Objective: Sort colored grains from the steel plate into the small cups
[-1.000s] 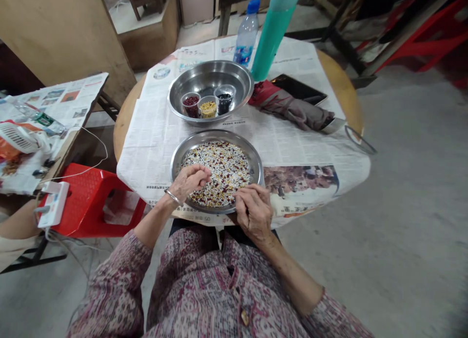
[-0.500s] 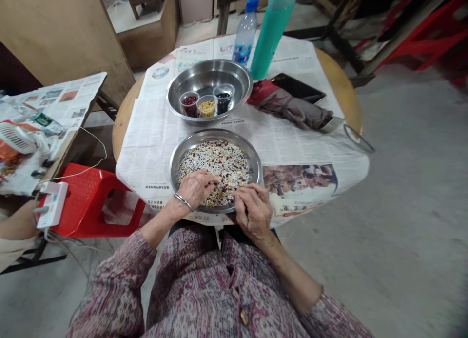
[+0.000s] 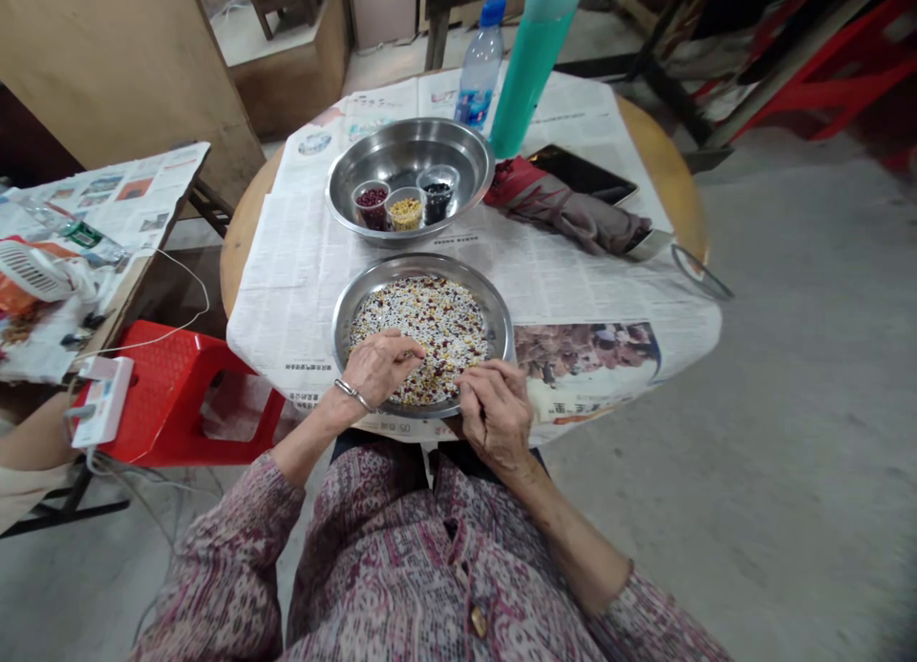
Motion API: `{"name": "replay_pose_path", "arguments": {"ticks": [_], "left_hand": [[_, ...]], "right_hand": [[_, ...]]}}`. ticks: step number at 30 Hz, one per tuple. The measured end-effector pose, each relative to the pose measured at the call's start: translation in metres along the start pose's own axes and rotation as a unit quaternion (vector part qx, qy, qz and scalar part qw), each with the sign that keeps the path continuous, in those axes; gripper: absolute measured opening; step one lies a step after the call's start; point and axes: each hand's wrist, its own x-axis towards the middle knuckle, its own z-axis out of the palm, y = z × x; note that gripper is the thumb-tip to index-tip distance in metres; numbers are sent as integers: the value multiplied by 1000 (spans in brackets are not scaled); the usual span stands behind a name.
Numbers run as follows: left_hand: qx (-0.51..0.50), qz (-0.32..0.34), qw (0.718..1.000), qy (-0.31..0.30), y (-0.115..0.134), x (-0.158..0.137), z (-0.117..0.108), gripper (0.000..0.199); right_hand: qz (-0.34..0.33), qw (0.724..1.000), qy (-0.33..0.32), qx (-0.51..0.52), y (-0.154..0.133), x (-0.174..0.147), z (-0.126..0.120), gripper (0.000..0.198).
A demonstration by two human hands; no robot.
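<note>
A shallow steel basin in front of me holds mixed beans and grains, white, yellow, dark red and black. Over its near left part is my left hand, fingers pinched together; whatever is between them is too small to name. My right hand rests at the near right rim with its fingers curled closed, and what they hold is hidden. Behind stands a larger steel basin with three clear cups: one of dark red beans, one of yellow kernels, one of black beans.
Newspaper covers the round table. Toward the back stand a clear bottle and a tall teal bottle. A folded umbrella and a dark tablet lie at right. A red stool with a power strip is at left.
My left hand has shifted slightly to the left over the grains, its fingers still pinched. My right hand has stayed at the rim.
</note>
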Motion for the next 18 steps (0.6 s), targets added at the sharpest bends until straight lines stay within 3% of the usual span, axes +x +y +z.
{"name": "replay_pose_path", "arguments": {"ticks": [2, 4, 8, 11, 13, 15, 18], "left_hand": [[-105, -26, 994, 0, -1, 0, -4, 5], [-238, -69, 969, -17, 0, 0, -8, 12], [-459, -134, 876, -62, 5, -2, -15, 16], [-554, -152, 814, -89, 9, -3, -17, 12], [-589, -155, 787, -103, 11, -2, -17, 12], [-590, -150, 785, -114, 12, -2, -16, 12], [-511, -125, 844, -103, 12, -1, -13, 19]], "right_hand": [[1, 1000, -2, -1, 0, 1, 0, 16], [1, 1000, -2, -3, -1, 1, -1, 16], [-4, 1000, -3, -2, -2, 2, -2, 17], [-9, 1000, -2, -1, -2, 3, -2, 17], [-15, 1000, -1, -1, -2, 3, -2, 16], [-19, 1000, -1, -1, -2, 3, -1, 16], [-17, 1000, 0, -1, -1, 2, -1, 16]]}}
